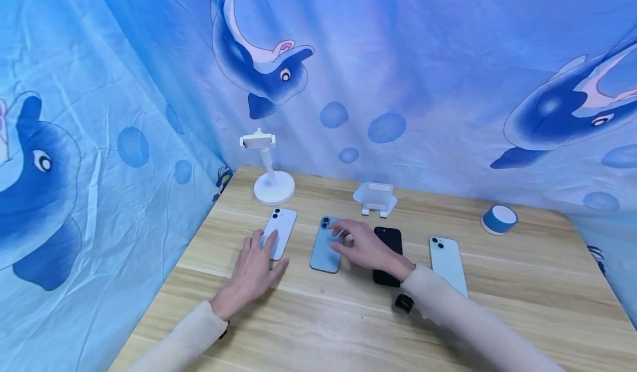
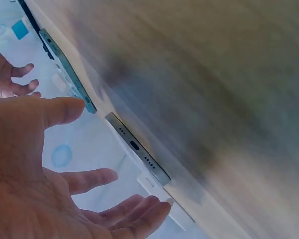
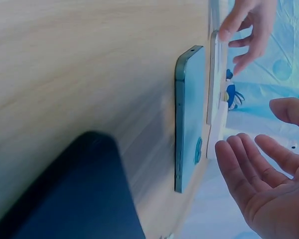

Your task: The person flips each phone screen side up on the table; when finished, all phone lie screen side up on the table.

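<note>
1. One table (image 1: 328,328), wood-grained, bearing the blue phone (image 1: 324,255), used as landmark.
2. Two hands. Left hand (image 1: 252,270), left of landmark: fingers spread over white phone (image 1: 285,225); contact unclear. Right hand (image 1: 365,245), over landmark: fingers apart, loosely bent, pinching nothing.
3. Black phone (image 1: 391,239) just right of landmark, partly hidden by right wrist. Judgement: carry wrist high, avoid brushing it.
4. Lenses (image 1: 325,223) at landmark's far end. Probably best to pinch landmark by its long edges, clear of these.
</note>
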Tool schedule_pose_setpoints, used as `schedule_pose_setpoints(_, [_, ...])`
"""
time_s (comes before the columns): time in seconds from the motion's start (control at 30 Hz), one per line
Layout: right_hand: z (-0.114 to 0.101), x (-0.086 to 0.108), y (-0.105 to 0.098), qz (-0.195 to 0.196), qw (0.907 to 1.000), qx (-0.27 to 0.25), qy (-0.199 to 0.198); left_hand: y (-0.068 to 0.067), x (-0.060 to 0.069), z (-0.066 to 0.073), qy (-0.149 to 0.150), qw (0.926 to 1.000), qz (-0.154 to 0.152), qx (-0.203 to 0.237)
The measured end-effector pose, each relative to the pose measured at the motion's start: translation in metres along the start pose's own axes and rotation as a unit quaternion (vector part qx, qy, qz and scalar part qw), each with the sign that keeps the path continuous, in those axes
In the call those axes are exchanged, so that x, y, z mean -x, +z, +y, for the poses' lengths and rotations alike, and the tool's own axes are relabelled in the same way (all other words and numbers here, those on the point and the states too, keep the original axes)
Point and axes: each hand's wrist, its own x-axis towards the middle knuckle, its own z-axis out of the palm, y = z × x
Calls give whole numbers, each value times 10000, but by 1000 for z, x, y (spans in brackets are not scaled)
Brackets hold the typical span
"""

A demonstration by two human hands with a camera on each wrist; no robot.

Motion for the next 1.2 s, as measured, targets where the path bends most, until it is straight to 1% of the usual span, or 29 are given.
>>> schedule_pose_setpoints(0.1, [0,-11,4,-39,9999,-93,80,-1,-1,-1,-40,10000,-69,-43])
schedule_pose_setpoints(0.27, [2,-29,12,23,9994,-276,208,0,-2,-4,-106,9995,-247,-161])
schedule_pose_setpoints(0.5, [4,-56,23,43,9972,-450,598,2,-5,-6,-190,9983,-516,-170])
schedule_pose_setpoints(0.6, [5,-70,28,67,9965,-480,685,3,-6,-7,-186,9982,-548,-185])
schedule_pose_setpoints(0.8, [7,-92,37,104,9940,-633,883,3,-7,-7,-82,9981,-545,-266])
schedule_pose_setpoints(1.2, [9,-121,52,136,9880,-768,1330,3,-10,-8,34,9978,-570,-351])
